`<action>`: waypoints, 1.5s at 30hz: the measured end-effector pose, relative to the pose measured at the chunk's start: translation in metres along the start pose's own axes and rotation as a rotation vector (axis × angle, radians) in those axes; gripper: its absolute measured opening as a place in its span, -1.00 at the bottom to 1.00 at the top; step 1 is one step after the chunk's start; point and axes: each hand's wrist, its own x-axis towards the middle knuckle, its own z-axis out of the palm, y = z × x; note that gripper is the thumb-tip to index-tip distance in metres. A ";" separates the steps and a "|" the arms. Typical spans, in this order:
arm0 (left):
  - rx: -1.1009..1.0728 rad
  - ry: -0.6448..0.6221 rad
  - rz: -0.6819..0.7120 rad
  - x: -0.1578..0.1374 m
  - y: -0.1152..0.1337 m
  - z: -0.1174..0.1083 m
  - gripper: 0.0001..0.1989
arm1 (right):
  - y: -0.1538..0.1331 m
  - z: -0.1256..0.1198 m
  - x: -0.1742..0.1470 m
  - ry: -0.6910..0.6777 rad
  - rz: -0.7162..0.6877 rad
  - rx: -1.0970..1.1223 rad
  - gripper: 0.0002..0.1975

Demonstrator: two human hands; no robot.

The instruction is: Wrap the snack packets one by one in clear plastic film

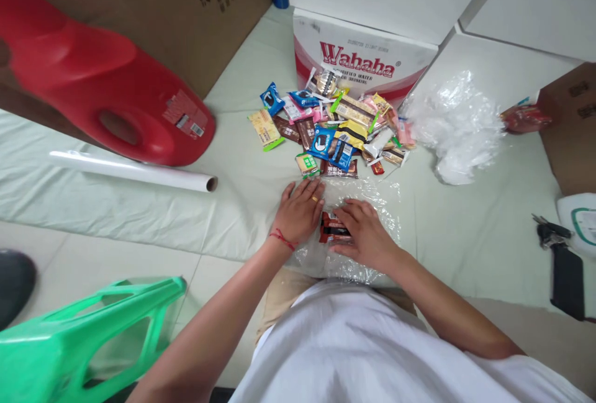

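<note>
A sheet or bag of clear plastic point(387, 201) lies flat on the pale cloth in front of me. On it rests a red-brown wrapped snack point(331, 228), partly covered by fingers. My right hand point(370, 238) curls over the snack's right side and grips it. Just left of the snack, my left hand point(300, 213) lies palm down on the plastic with its fingers stretched out, wearing a ring and a red cord. Beyond both hands is a pile of wrapped snacks point(323, 142) in blue, yellow, brown and pink packets.
Behind the pile stands a Wahaha carton point(358, 58). Crumpled clear plastic point(459, 126) lies to its right. At left are a red jug point(153, 102), a white roll point(135, 169) and a green stool point(93, 335). Keys point(552, 232) and a black item point(567, 282) sit far right.
</note>
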 end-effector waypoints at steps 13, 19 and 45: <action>-0.150 0.363 -0.161 0.006 -0.016 -0.008 -0.55 | 0.075 -0.034 0.068 0.098 0.220 -0.242 -0.48; -0.049 0.236 0.032 0.036 -0.010 -0.021 -0.33 | 0.089 -0.031 0.070 0.104 0.219 -0.131 -0.90; 0.005 0.042 0.730 -0.058 -0.004 -0.045 -0.52 | 0.032 -0.013 -0.071 0.168 -0.311 -0.161 -0.67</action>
